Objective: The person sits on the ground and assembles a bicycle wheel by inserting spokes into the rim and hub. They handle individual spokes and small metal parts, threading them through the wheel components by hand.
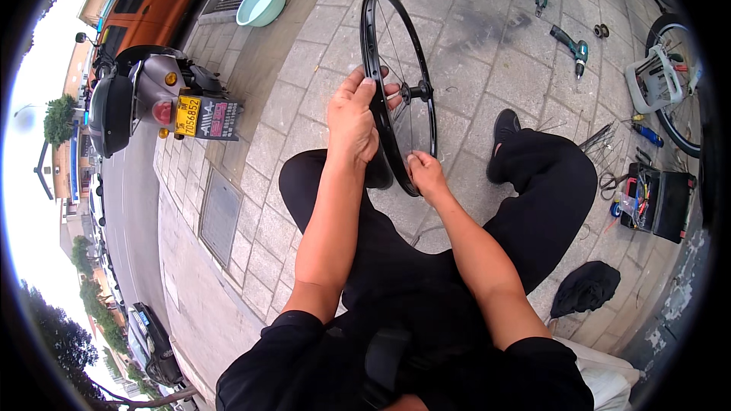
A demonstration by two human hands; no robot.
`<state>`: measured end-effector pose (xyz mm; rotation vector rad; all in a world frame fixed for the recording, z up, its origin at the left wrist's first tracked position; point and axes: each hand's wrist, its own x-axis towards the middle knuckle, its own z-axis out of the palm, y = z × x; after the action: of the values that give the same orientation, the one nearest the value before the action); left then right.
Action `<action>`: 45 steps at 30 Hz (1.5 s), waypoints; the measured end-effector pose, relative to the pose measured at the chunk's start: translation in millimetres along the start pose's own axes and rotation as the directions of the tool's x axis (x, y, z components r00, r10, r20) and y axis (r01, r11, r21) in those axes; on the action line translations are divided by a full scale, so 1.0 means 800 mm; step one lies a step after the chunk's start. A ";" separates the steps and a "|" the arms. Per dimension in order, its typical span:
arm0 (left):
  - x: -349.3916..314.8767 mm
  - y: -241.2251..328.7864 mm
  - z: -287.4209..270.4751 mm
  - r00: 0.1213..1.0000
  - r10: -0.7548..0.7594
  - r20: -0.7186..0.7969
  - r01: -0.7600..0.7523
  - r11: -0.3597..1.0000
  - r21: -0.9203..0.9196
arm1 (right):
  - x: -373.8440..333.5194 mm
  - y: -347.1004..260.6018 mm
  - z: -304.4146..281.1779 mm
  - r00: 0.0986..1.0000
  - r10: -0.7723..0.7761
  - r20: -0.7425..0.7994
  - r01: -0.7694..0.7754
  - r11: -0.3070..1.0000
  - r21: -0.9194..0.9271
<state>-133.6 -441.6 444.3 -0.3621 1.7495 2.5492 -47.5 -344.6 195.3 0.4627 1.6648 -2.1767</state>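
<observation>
A black bicycle wheel (370,34) stands on edge between my knees, tilted, with a dark hub (416,93) at its middle and only a few thin spokes visible. My left hand (353,118) grips the rim on its left side, thumb on the outer face and fingertips reaching through to the inside. At the lower rim, my right hand (428,176) is closed, thumb and fingers pinched against the inner edge. Whether a spoke end is also in that pinch I cannot tell.
To the right on the paving lie a cordless drill (576,52), pliers (541,3), loose spokes (598,137), a screwdriver (647,134) and an open toolbox (661,202). A black cloth (585,289) lies nearer. A basin (261,3) and a parked scooter (156,99) stand left.
</observation>
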 end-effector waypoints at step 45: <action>-0.110 -0.042 -0.063 0.980 -0.136 0.148 0.157 0.978 -0.136 | -0.041 -0.184 0.023 0.936 0.242 0.255 -0.348 0.740 0.576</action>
<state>-34.5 -466.4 414.7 -0.2984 1.4376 2.5369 -88.5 -323.8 340.3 0.6452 0.6878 -2.3840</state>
